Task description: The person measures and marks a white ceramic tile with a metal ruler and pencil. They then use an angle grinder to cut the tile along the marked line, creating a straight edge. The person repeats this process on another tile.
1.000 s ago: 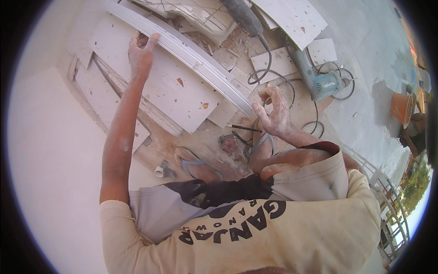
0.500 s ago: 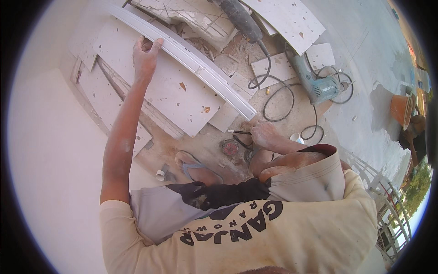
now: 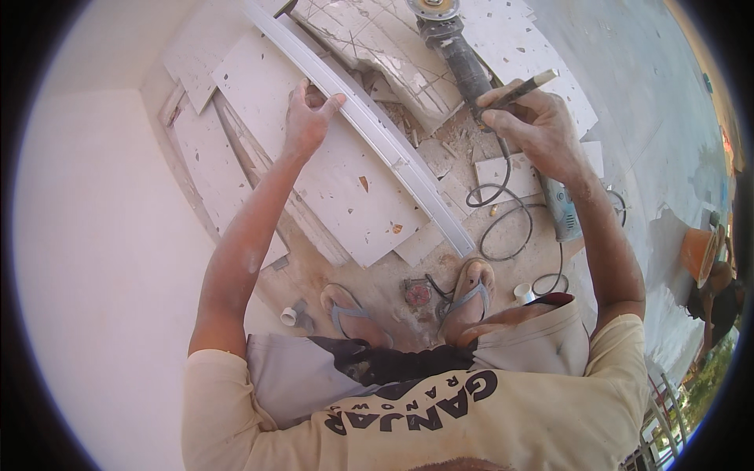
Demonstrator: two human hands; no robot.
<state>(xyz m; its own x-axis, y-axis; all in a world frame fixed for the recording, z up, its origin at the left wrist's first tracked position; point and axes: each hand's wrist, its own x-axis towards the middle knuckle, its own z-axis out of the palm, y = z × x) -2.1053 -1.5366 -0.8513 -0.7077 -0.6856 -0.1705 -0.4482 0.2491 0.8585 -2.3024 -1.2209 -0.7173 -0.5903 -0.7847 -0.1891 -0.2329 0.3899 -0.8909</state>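
My left hand [image 3: 308,122] grips the near edge of a long white grooved profile strip [image 3: 369,129], its thumb against the edge and its fingertips partly hidden. The strip slants from the upper left towards my right foot, above pale speckled tile slabs [image 3: 314,184]. My right hand [image 3: 542,129] is raised beyond the strip's right side and pinches a dark pen [image 3: 525,90] with a pale end. Just past that pen lies a dark angle grinder [image 3: 459,59] with its disc [image 3: 433,6] at the top edge.
A black cord [image 3: 522,228] loops over the dusty floor beside a teal power tool [image 3: 561,210], partly behind my right forearm. A broken slab [image 3: 377,51] and rubble lie beyond the strip. A small white cup [image 3: 524,293] sits near my right knee; an orange pot [image 3: 697,255] stands far right.
My right hand has risen with the pen from near my right foot to beside the grinder. My left hand still holds the strip. The view has shifted, bringing the grinder's disc into sight.
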